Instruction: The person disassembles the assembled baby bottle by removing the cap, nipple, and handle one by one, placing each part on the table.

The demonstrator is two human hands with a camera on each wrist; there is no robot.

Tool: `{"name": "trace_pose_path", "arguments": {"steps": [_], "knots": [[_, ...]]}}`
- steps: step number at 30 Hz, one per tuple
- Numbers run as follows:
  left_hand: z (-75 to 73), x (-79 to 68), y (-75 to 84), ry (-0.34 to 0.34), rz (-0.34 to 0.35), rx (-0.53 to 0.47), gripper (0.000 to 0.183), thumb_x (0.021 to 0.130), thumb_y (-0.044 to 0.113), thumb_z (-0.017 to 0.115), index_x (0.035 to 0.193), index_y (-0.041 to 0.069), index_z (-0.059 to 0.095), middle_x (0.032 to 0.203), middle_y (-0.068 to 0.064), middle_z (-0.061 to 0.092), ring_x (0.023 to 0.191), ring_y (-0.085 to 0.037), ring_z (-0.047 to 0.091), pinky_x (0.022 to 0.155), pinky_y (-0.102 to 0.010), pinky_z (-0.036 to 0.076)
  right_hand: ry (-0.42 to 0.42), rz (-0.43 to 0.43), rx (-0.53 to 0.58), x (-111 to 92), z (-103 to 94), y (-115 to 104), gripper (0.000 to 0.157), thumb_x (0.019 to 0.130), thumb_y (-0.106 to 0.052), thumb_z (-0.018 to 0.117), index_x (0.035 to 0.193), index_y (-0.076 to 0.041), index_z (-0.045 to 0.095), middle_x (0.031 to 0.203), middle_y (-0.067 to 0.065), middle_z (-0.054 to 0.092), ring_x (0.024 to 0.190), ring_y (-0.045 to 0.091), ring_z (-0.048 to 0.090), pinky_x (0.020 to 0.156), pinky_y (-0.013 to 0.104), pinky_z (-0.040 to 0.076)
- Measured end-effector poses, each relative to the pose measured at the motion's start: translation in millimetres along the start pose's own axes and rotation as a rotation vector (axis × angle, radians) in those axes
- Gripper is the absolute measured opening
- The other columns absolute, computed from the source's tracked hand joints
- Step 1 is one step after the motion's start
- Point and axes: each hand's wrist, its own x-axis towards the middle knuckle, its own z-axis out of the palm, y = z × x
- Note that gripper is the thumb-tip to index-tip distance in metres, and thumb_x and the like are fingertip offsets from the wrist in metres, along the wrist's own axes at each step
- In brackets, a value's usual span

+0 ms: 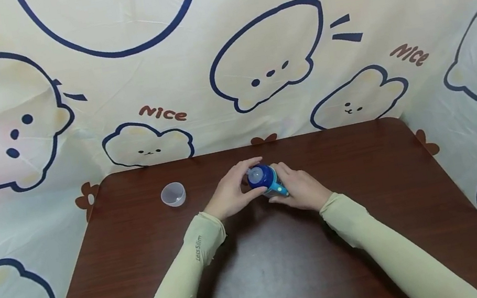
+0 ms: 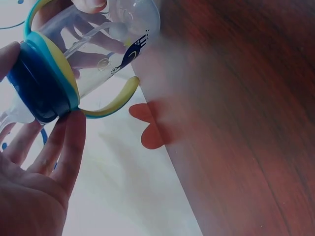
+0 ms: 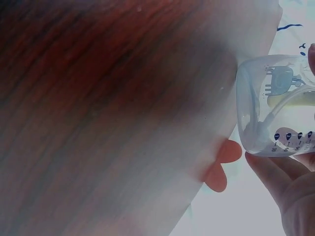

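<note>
A clear baby bottle [image 3: 283, 113] with a straw inside is held over the far middle of the table. It has a dark blue collar [image 2: 39, 83], a translucent spout [image 1: 255, 175] and teal-and-yellow side handles [image 2: 115, 102]. My left hand [image 1: 232, 191] grips the collar between thumb and fingers. Around the clear body, my right hand [image 1: 300, 187] holds the bottle from the other side. In the left wrist view the bottle lies tilted, with its base towards the upper right. The right wrist view shows its base end, a grey animal print and measuring marks.
A small translucent cup-shaped cover [image 1: 173, 194] stands on the brown wooden table [image 1: 149, 292], left of my hands. A cartoon-printed cloth [image 1: 187, 73] hangs behind and beside the table. The table's far edge runs just beyond the bottle.
</note>
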Motion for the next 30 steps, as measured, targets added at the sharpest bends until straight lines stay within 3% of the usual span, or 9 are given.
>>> {"name": "trace_pose_path", "arguments": {"steps": [8,13,18,24,30], "knots": [[3.1,-0.2,0.6,0.049,-0.025,0.009,0.061,0.09,0.036,0.082,0.143,0.027,0.054,0.122,0.004,0.059,0.104,-0.017,0.06,0.088,-0.045,0.061,0.006,-0.004,0.011,0.6,0.7,1.0,0.086,0.086,-0.043,0.084,0.149,-0.013,0.035,0.126,0.008,0.055,0.105,0.024,0.07,0.094,0.043,0.061],[6.3,-0.9,2.2,0.101,-0.059,0.02,0.059,0.088,0.041,0.083,0.138,0.025,0.056,0.122,0.003,0.059,0.104,-0.018,0.06,0.086,-0.044,0.062,0.009,-0.01,0.006,1.2,1.9,2.2,0.084,0.087,-0.043,0.084,0.149,-0.014,0.035,0.125,0.007,0.055,0.102,0.023,0.07,0.092,0.042,0.061],[6.8,-0.1,6.0,0.13,-0.083,0.074,0.059,0.088,0.046,0.082,0.136,0.025,0.055,0.119,0.003,0.059,0.099,-0.021,0.063,0.079,-0.035,0.061,0.009,-0.007,0.011,2.2,0.9,1.0,0.082,0.088,-0.044,0.082,0.149,-0.014,0.036,0.123,0.007,0.054,0.101,0.023,0.07,0.092,0.042,0.062],[8.3,-1.9,4.8,0.094,-0.08,0.085,0.074,0.087,0.044,0.083,0.148,0.025,0.046,0.139,0.001,0.057,0.119,-0.02,0.062,0.1,-0.04,0.057,0.005,0.009,0.011,-0.5,1.9,0.7,0.082,0.088,-0.044,0.082,0.148,-0.014,0.036,0.123,0.006,0.055,0.099,0.021,0.07,0.091,0.041,0.062],[7.9,-2.4,3.3,0.072,0.043,0.1,0.08,0.09,0.035,0.082,0.157,0.029,0.037,0.151,0.0,0.051,0.135,-0.02,0.055,0.112,-0.044,0.05,0.023,-0.01,-0.003,-0.4,2.8,2.1,0.082,0.088,-0.045,0.082,0.148,-0.013,0.036,0.121,0.006,0.055,0.096,0.02,0.07,0.088,0.039,0.062]]}}
